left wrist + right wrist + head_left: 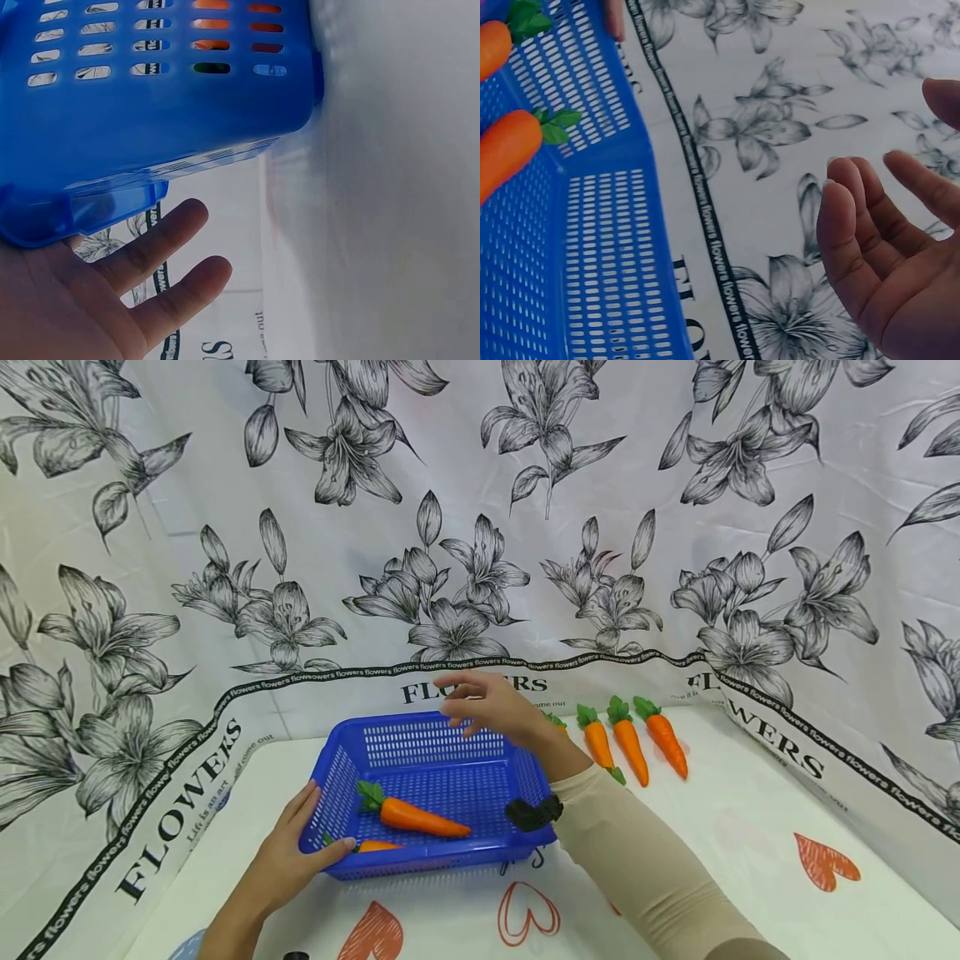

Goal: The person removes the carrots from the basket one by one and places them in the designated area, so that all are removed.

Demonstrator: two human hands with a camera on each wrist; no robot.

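Observation:
A blue plastic basket (435, 856) with slotted walls stands on the table. My left hand (288, 847) holds its near left corner, thumb over the rim. In the left wrist view two fingers (184, 296) stretch out spread beside the basket wall (150, 112). One toy carrot (423, 818) with green leaves lies across the basket floor; a second carrot (378, 845) is partly hidden by the front rim. Above the basket's back right part hovers my right hand (498, 706), fingers loosely bent and holding nothing. The right wrist view shows that hand (900, 262) beyond the basket's rim.
Several more carrots lie right of the basket, among them an outer one (666, 743) and a middle one (628, 742); the right arm partly hides others. A flower-print curtain (450, 568) hangs behind the white tablecloth (750, 827) with its printed hearts.

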